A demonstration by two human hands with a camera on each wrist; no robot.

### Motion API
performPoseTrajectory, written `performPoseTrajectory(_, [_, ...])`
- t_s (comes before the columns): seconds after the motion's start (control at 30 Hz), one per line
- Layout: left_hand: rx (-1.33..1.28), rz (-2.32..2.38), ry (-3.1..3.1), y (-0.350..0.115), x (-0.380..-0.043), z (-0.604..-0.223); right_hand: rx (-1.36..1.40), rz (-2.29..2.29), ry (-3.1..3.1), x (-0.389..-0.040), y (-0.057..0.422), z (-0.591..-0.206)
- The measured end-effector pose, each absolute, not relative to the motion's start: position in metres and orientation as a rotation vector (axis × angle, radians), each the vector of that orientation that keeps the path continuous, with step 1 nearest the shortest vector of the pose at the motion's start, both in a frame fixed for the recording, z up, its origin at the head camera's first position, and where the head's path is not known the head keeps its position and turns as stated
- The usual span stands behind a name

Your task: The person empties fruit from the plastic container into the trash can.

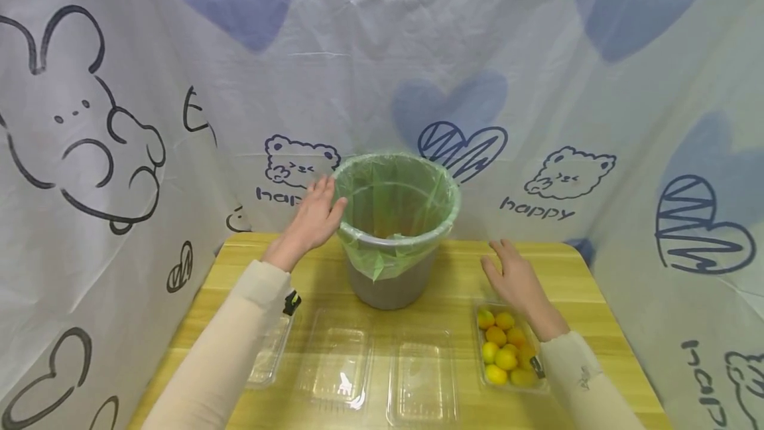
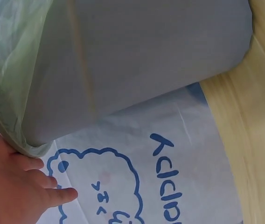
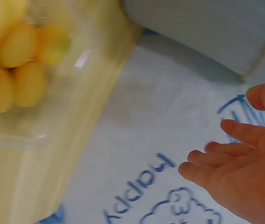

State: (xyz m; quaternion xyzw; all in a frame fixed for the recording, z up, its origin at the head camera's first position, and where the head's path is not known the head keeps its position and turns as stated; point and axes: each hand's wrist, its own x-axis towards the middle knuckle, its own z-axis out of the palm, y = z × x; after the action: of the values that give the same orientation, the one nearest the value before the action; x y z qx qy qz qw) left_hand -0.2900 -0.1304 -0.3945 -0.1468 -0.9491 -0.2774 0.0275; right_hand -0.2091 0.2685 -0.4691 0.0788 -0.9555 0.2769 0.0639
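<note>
A grey bin (image 1: 390,284) lined with a thin green plastic bag (image 1: 382,261) stands toward the back of the table. My left hand (image 1: 313,217) is at the bin's left rim, its fingers extended; in the left wrist view the fingertips (image 2: 67,196) show right beside the bag's folded edge. To the right of the bin, my right hand (image 1: 519,281) hovers with spread, relaxed fingers and nothing in them. Below it sits a clear plastic box (image 1: 479,350) of small yellow-orange fruits (image 1: 495,335), partly covered by the right wrist. In the right wrist view those fruits (image 3: 18,44) look oval.
Two clear plastic trays (image 1: 337,363) (image 1: 422,377) lie side by side at the front middle of the wooden table (image 1: 465,284). Another clear tray (image 1: 271,350) is partly hidden under the left forearm. Printed white curtains (image 1: 358,52) enclose the table at the back and sides.
</note>
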Motion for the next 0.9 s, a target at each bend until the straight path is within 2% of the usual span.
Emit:
performPoseTrajectory(0.6, [-0.481,-0.653,-3.020,-0.131,-0.288,-0.389,-0.006,0.839,-3.104,-0.165,0.325,-0.535])
performPoseTrajectory(0.9, [-0.486,-0.675,-3.016,-0.133,-0.287,-0.390,0.002,0.806,-3.119,-0.151,0.337,-0.555])
